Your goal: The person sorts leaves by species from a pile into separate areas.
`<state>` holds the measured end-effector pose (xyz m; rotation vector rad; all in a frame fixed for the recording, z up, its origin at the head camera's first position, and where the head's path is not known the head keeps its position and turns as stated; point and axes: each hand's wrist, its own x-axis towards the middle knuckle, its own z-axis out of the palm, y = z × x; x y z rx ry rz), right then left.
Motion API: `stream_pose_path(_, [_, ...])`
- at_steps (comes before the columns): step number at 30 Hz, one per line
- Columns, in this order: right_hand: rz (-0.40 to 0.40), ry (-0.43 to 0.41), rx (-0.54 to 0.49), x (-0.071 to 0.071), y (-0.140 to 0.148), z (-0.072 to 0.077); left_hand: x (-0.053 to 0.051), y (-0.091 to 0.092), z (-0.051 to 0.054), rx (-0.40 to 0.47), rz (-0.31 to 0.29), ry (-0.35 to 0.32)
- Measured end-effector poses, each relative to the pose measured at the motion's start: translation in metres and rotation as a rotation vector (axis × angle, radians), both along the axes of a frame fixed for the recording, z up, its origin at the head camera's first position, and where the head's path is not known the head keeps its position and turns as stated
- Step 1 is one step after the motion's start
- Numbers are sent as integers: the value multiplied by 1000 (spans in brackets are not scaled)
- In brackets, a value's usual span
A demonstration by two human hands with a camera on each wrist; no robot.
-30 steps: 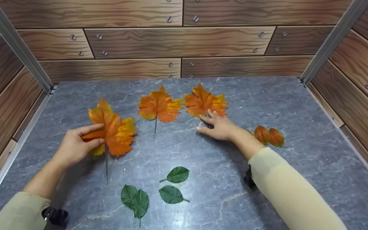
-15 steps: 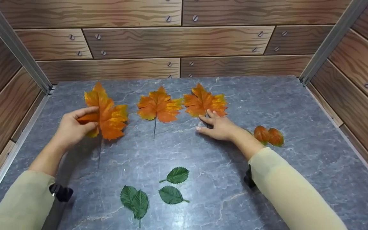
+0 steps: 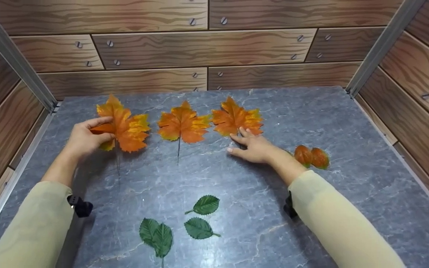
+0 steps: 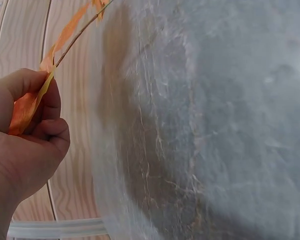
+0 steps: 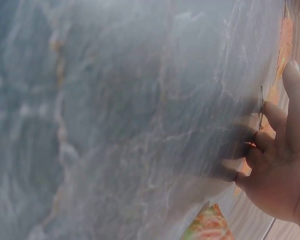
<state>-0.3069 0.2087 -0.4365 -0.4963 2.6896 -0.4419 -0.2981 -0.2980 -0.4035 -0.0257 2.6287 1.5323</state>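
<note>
My left hand (image 3: pixel 82 140) pinches the left lobe of an orange-and-yellow artificial maple leaf (image 3: pixel 130 130) between thumb and fingers. In the left wrist view this leaf (image 4: pixel 24 114) is raised, its thin stem and shadow visible. A second maple leaf (image 3: pixel 182 124) lies flat in the middle, stem pointing toward me. Spread fingers of my right hand (image 3: pixel 255 147) rest at the base of a third maple leaf (image 3: pixel 235 116), partly covering its stem. From the right wrist, my right hand (image 5: pixel 285 160) shows its fingertips down near the tabletop, with the leaf's orange edge (image 5: pixel 285 42) behind them.
Several green leaves (image 3: pixel 206 204) lie on the grey marbled table (image 3: pixel 259 208) toward the front. Small reddish-brown leaves (image 3: pixel 319 158) lie right of my right forearm. Wood-patterned walls (image 3: pixel 207 48) with metal corner posts (image 3: pixel 380 48) enclose the back and sides.
My left hand has carried its maple leaf away from me toward the back, level with the other two maple leaves. My right hand has stayed in place.
</note>
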Motion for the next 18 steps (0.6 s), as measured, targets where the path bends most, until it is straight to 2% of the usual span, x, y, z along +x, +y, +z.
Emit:
stream_pose_path(9, [2, -10, -7, 1, -2, -1, -15, -2, -11, 69, 42, -49])
stream_pose_path(18, [-10, -3, -6, 1, -1, 1, -24, 10, -25, 56, 62, -8])
